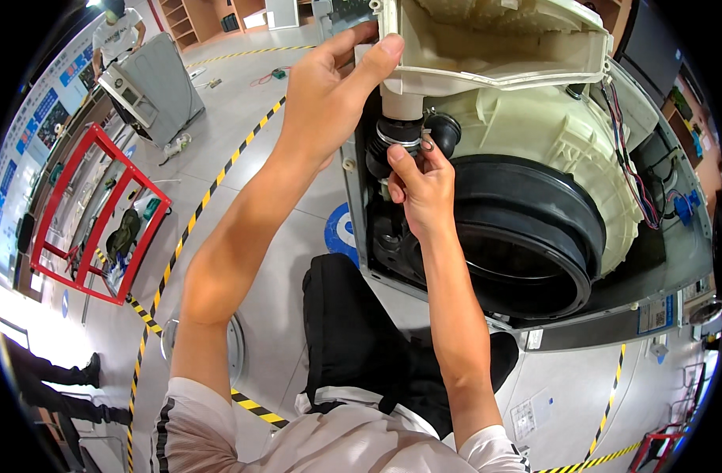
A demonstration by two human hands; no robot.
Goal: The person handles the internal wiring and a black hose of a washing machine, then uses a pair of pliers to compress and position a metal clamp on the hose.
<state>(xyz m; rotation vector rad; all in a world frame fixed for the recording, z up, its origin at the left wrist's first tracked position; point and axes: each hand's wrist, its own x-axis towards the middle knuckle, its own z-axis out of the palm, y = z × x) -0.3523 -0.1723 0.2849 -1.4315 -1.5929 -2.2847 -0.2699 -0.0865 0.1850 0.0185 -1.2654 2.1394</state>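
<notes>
My left hand (329,94) grips the left corner of a cream plastic open housing (495,43), thumb on its front face. Below it a pale spout (402,104) runs into a black ribbed hose (380,162) with a metal clamp (404,135). My right hand (424,189) has its fingers closed at the clamp, thumb and forefinger on or beside it; their exact hold is unclear. A black elbow fitting (444,132) sits just right of them. Behind stand the pale tub (526,122) with its big black rubber gasket (522,197) and a bundle of coloured wires (630,169).
The opened metal cabinet (656,292) surrounds the tub. A red metal frame (89,205) and a round metal part (235,355) lie to my left, among yellow-black floor tapes. A person (112,35) stands by a grey appliance (160,87); another person's legs (61,378) show lower left.
</notes>
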